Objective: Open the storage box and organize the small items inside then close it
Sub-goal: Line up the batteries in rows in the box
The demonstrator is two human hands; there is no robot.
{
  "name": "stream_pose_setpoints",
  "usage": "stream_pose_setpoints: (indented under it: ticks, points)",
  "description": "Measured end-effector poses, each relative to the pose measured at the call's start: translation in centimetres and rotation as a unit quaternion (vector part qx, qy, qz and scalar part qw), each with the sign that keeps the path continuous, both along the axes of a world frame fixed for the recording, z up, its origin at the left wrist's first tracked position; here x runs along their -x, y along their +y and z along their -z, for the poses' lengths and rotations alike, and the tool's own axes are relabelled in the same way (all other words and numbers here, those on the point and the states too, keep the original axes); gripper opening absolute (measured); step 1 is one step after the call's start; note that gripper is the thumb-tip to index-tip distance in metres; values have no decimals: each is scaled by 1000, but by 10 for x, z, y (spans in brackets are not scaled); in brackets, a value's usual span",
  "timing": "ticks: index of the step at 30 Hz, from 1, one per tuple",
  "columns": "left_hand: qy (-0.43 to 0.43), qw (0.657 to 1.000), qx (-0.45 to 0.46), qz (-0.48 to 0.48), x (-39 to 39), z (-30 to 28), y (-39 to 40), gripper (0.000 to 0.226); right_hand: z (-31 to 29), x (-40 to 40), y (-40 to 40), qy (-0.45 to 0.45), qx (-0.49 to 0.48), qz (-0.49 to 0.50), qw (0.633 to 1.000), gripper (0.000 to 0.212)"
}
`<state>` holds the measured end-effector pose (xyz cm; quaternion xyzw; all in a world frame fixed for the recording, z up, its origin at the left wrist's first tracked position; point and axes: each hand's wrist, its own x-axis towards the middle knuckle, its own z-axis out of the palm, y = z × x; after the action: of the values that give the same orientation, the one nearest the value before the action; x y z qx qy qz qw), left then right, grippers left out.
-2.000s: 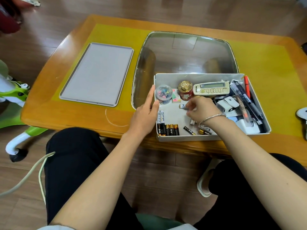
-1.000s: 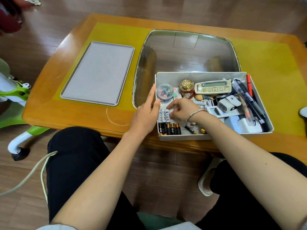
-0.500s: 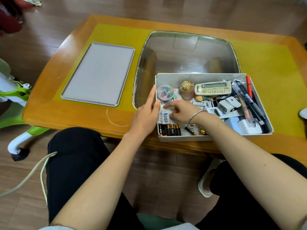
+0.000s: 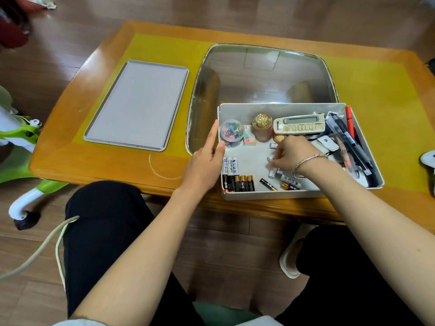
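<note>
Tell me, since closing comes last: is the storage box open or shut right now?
Open. The box shows its contents, and its lid lies flat on the table to its left, apart from it.

Bright, even daylight, soft shadows, sharp focus, wide-angle bending at edges.

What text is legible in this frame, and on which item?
"Shinco": left end of the remote control.
"Heybright" (likely, small): white battery by the storage box left wall.
Print on the other batteries, the pens and the remote's buttons: too small to read.
</note>
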<state>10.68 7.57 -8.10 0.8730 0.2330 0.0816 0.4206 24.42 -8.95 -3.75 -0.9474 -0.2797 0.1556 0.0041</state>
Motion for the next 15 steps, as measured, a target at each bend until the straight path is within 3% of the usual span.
stream_pose_setpoints:
  ticks: [2,10,15]
  points:
    - [0,1000,0,1,0,0,0,52,7,7,4,-9,7,23,1000,35]
    - [-2,1000,-1,2,-1,2,0,52,13,18,20,-35,53,38,997,35]
    - [0,1000,14,2,0,0,0,52,19,18,15,0,-5,101,995,52]
